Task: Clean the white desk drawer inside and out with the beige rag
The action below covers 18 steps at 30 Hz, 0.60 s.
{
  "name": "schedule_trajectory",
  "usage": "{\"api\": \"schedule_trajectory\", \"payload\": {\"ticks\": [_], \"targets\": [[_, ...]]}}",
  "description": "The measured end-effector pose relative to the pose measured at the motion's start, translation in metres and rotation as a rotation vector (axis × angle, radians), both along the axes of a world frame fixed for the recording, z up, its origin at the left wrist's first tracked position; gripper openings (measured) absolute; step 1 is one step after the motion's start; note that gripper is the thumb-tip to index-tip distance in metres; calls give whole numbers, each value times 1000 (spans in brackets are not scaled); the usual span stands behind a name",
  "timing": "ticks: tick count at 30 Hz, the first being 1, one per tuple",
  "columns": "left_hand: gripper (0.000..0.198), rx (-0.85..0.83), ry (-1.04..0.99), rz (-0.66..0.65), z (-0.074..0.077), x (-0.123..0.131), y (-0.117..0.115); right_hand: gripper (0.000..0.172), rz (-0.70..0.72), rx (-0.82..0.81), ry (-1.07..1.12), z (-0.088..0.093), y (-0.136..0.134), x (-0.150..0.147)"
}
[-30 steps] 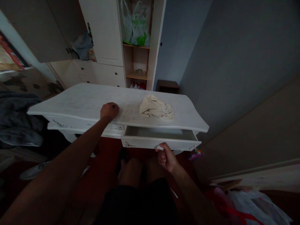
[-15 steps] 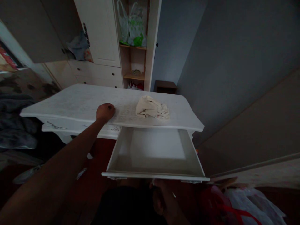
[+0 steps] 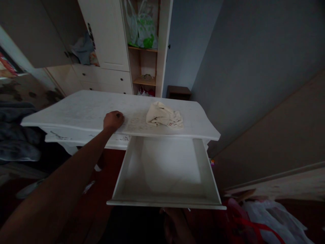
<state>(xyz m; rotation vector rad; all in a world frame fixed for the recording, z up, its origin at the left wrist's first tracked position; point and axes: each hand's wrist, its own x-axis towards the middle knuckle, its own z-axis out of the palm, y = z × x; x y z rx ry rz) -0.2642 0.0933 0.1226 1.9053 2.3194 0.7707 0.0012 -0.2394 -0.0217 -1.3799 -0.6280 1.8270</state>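
Note:
My left hand (image 3: 113,120) rests as a closed fist on the white tabletop (image 3: 76,112), near its front edge, with nothing visible in it. Just right of it lies a crumpled cream cloth (image 3: 164,117). Below the cloth the white drawer (image 3: 122,179) stands pulled far out, and its inside looks bare. My right hand (image 3: 175,223) shows only dimly under the drawer's front edge; its fingers are hidden behind the front panel.
A white wardrobe (image 3: 109,37) with open shelves and plastic bags (image 3: 139,27) stands behind the table. Dark clothes (image 3: 15,135) lie at the left. A grey wall is close on the right, with bags (image 3: 266,220) on the floor below it.
The drawer has slid from nearly closed to wide open towards me, with my right hand moving back under its front. My left fist has stayed on the tabletop.

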Motion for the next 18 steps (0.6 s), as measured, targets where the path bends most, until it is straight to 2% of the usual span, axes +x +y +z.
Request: {"api": "schedule_trajectory", "payload": {"ticks": [6,11,15,18], "targets": [[34,43,-12,-5,-5,-3,5,70,-26,51,37,-12,0,-6],[35,32,2,-7,-4,-2,4,69,-32,29,51,-17,-1,-3],[37,47,26,8,-6,-3,5,64,18,44,47,-22,-1,5],[36,44,38,1,-8,-5,7,65,57,25,44,-34,-2,6]]}}
